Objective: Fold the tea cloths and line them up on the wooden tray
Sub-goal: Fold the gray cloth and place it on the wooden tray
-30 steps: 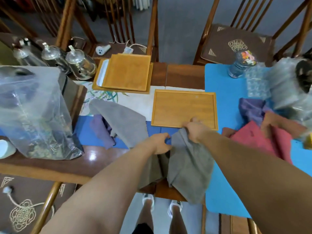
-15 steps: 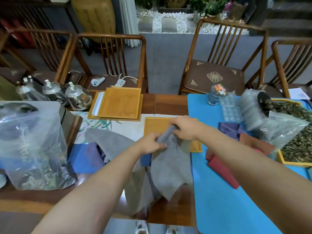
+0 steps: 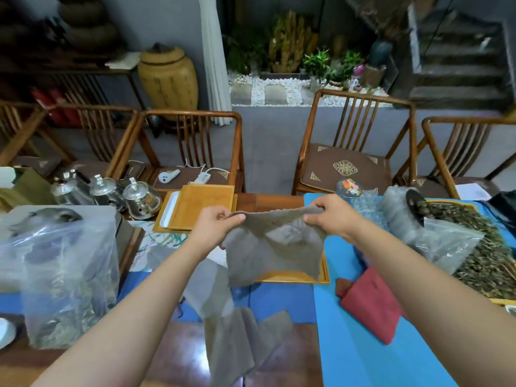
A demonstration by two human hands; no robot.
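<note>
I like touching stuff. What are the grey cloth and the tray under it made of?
The grey cloth looks like soft, matte woven fabric, maybe microfibre: it sags and wrinkles between the hands. The tray looks like smooth, light wood, possibly bamboo, with a honey colour and a raised rim.

A tea house: glass teapots [image 3: 141, 196], loose tea leaves [image 3: 474, 247], carved wooden chairs [image 3: 354, 152]; indoor pebble garden [image 3: 279, 90].
</note>
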